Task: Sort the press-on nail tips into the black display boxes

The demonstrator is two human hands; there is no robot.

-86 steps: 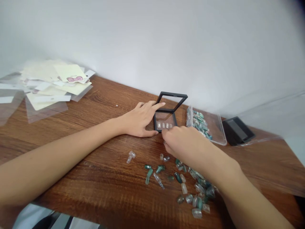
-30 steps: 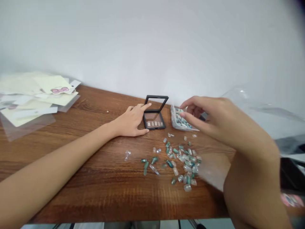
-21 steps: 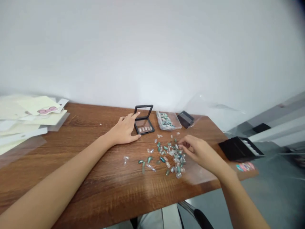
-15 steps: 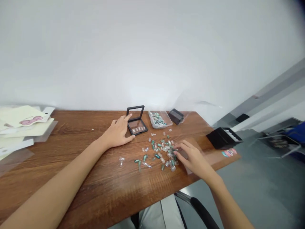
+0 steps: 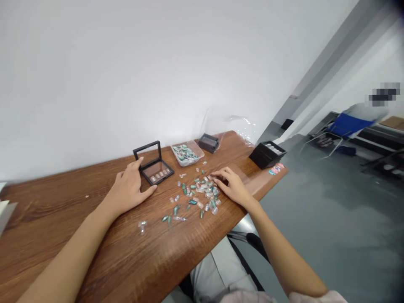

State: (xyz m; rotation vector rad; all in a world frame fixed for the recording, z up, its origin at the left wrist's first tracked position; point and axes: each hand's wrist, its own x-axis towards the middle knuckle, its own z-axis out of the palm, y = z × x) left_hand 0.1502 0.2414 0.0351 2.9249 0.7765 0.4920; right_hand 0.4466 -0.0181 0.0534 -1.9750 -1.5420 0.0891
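An open black-framed display case (image 5: 154, 170) sits on the wooden table (image 5: 63, 198), its raised lid standing up and a short row of pale false nails inside. My left hand (image 5: 128, 189) rests flat on the wood right beside it, fingers apart and holding nothing. Loose press-on nails (image 5: 202, 195) in teal and clear tones lie scattered across the middle of the table. My right hand (image 5: 230, 187) sits on the right side of that spread, fingertips spread among the nails, with no nail visibly held.
A clear tray of teal nails (image 5: 186, 153) and a small black case (image 5: 208, 142) stand along the wall. A black box (image 5: 267, 154) and a few colourful nails (image 5: 276, 169) lie at the table's far end. Grey floor lies beyond the table's right edge, with a distant person (image 5: 358, 113) there.
The view has swung right and pulled back, showing more floor and a distant person. My right hand has come from near the tray down onto the scattered nails. My left hand stays beside the case.
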